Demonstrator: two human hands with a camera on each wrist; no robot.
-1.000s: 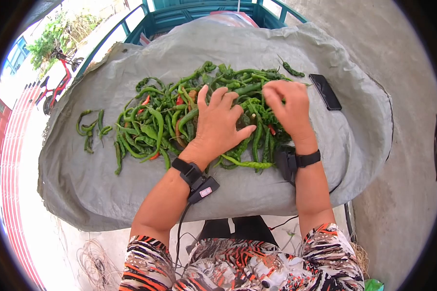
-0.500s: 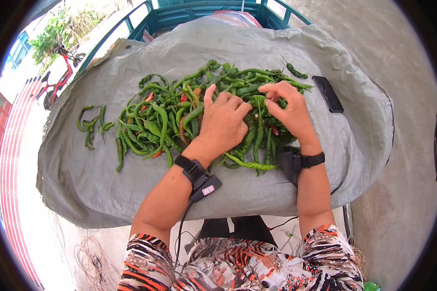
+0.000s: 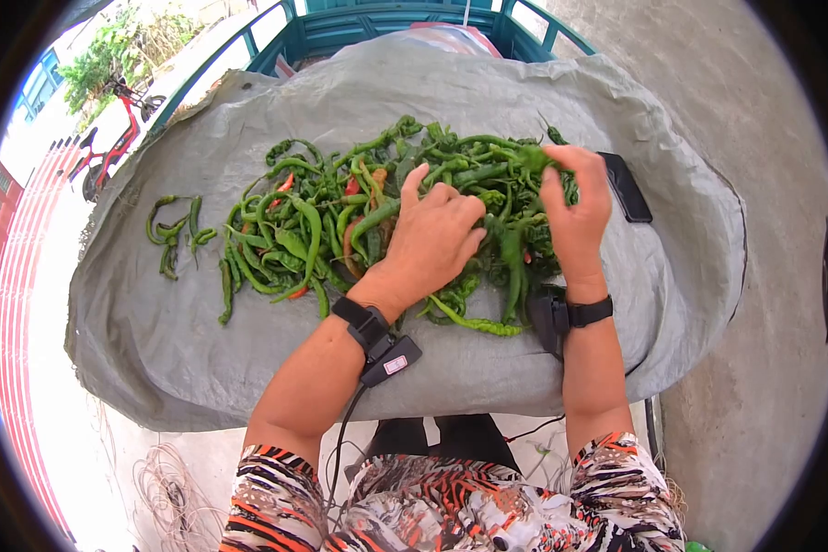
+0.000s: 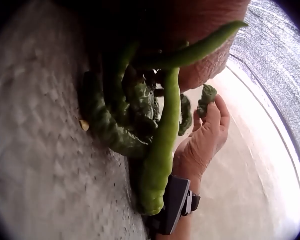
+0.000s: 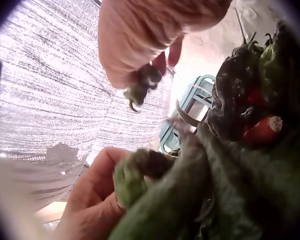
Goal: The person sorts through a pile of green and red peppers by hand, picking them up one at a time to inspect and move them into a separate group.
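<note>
A heap of long green chili peppers (image 3: 294,244) with a few red ones lies on a grey tarp. My right hand (image 3: 580,207) is raised over the heap's right side, thumb and fingers pinching a wrinkled green pepper (image 4: 206,97). It shows from below in the right wrist view, between the fingertips. My left hand (image 3: 428,239) bends over the middle of the heap. In the right wrist view, its thumb and forefinger close around the end of a green pepper (image 5: 130,180). Close to the left wrist camera lies a light green pepper (image 4: 160,150).
A phone (image 3: 627,189) lies on the tarp (image 3: 202,368) at the right. Several peppers (image 3: 167,241) lie apart at the left. Behind the tarp stands a teal metal cart (image 3: 368,28). A red bicycle (image 3: 115,152) is farther off at the left.
My right hand has come up and shifted right, now with a green pepper pinched in it. My left hand's spread fingers have drawn in over the heap.
</note>
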